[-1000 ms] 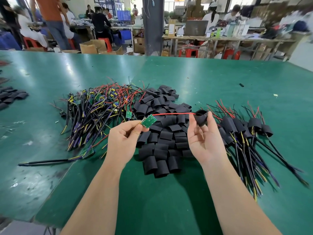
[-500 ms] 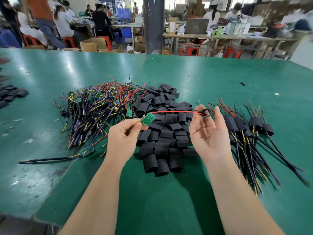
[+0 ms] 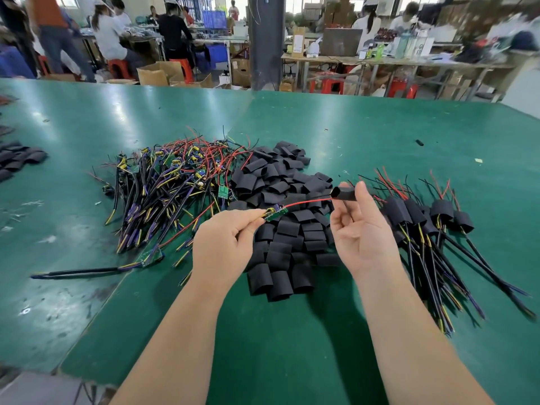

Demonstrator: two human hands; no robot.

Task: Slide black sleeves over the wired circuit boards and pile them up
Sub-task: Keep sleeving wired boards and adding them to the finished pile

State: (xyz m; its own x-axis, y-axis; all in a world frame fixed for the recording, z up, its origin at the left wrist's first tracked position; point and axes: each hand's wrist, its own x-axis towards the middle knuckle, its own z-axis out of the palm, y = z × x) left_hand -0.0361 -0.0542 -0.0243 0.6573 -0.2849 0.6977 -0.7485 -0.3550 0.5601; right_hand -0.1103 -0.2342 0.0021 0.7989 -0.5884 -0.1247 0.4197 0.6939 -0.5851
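Our left forearm [image 3: 175, 331] and right forearm [image 3: 409, 331] reach up from six o'clock. Our left hand [image 3: 225, 244], knuckles up, pinches the circuit board [image 3: 276, 214] at its two o'clock. Our right hand [image 3: 359, 229], palm toward us, seemingly pinches the black sleeve [image 3: 344, 193] at its eleven.

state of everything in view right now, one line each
left hand, pinches the board
board, bare, not yet sleeved
right hand, fingers pinch the held sleeve
held sleeve, off the table, open end facing the board
red wire, runs from board into held sleeve
loose sleeves, piled, empty
bare boards, tangled heap
sleeved boards, piled
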